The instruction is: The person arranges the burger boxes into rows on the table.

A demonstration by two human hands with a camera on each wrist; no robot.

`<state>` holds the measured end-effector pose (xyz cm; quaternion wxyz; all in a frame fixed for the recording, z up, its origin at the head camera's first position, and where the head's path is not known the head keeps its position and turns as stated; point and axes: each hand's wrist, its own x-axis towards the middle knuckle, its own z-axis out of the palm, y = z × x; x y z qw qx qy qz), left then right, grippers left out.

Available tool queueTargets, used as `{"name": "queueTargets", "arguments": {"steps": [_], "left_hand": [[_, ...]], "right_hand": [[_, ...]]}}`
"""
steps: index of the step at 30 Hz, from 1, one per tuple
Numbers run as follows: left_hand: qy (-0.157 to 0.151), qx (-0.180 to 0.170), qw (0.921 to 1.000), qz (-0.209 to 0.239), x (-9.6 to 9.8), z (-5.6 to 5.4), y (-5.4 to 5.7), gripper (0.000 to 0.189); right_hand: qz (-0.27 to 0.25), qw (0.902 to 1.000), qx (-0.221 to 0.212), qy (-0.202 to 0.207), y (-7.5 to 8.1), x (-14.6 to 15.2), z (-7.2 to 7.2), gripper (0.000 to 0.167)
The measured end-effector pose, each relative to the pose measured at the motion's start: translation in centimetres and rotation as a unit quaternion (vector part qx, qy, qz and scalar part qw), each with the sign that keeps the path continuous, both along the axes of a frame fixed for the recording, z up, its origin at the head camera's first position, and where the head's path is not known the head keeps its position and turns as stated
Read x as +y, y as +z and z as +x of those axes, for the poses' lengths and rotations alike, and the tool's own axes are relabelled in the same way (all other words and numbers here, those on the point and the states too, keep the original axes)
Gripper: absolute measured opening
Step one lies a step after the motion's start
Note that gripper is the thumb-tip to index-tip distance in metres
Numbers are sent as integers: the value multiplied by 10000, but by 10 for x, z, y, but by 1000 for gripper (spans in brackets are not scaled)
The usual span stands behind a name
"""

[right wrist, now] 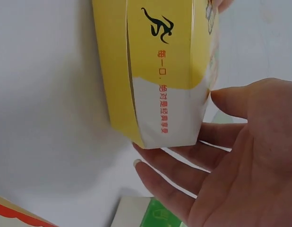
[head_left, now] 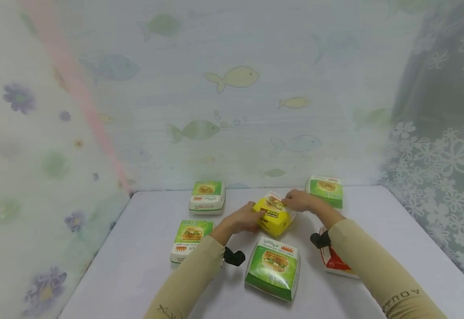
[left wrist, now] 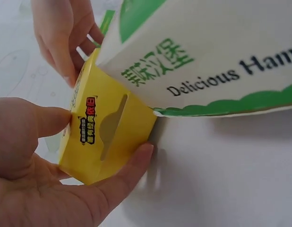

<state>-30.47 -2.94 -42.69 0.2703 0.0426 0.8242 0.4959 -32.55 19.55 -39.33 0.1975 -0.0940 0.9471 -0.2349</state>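
A yellow burger box (head_left: 273, 218) with a burger picture on its lid is held between both hands near the table's middle. My left hand (head_left: 241, 220) grips its left side; in the left wrist view the thumb presses the lid edge of the yellow box (left wrist: 106, 130) and the fingers reach round below. At the far right corner, my right hand (head_left: 301, 201) pinches the box, its thumb on the top edge and fingers against the end, as the right wrist view shows on the box's white corner (right wrist: 169, 116). Just nearer stands a green-and-white burger box (head_left: 273, 268).
Two green burger boxes (head_left: 206, 198) (head_left: 192, 241) stand on the left. Another green box (head_left: 325, 190) is at the back right, beyond the right hand. A red-and-white box (head_left: 335, 261) lies partly hidden under the right forearm. Patterned curtains (head_left: 232, 110) border the white table (head_left: 136, 248).
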Motion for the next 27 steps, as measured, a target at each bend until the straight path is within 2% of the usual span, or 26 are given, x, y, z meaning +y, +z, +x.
{"name": "queueTargets", "arguments": {"steps": [4, 8, 13, 15, 22, 24, 27], "left_hand": [[-79, 192, 9998, 82, -1, -6, 0, 53], [37, 341, 9994, 103, -4, -13, 0, 44], [87, 392, 9992, 5, -6, -14, 2, 54], [33, 388, 9992, -79, -7, -11, 2, 57], [-86, 273, 9985, -471, -9, 16, 6, 76], [-79, 294, 9985, -445, -8, 22, 7, 77], [-89, 301, 9991, -282, -7, 29, 6, 68]], "right_hand": [[-9, 10000, -89, -40, 4, -1, 3, 42], [-148, 9992, -364, -120, 7, -4, 7, 36], [-286, 9980, -534, -169, 7, -5, 11, 34], [-263, 9980, -557, -168, 6, -3, 11, 36], [-246, 9987, -437, 27, 5, 6, 12, 40], [-270, 9988, -403, 36, 6, 6, 12, 40], [-286, 9988, -393, 82, 7, 5, 13, 39]]}}
